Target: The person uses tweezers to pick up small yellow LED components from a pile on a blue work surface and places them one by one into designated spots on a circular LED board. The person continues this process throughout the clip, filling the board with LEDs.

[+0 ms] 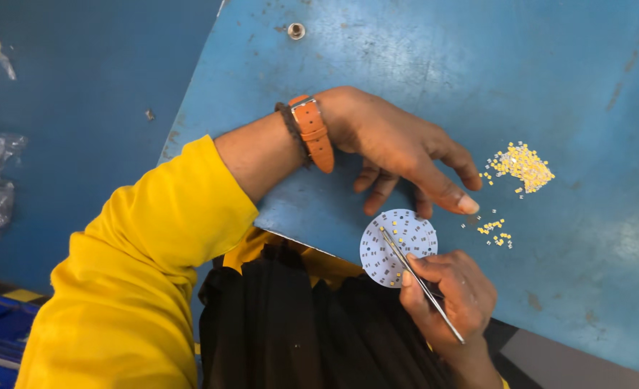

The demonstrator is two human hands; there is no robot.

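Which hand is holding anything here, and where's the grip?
The right hand pinches thin metal tweezers around mid-shaft, tips on the round white board. The left hand holds nothing; its fingertips rest at the board's far edge.

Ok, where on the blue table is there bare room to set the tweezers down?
Bare table lies above the left hand, up to the screw. Crowded: the round white board at the near edge, and the yellow chip pile beside the fingers.
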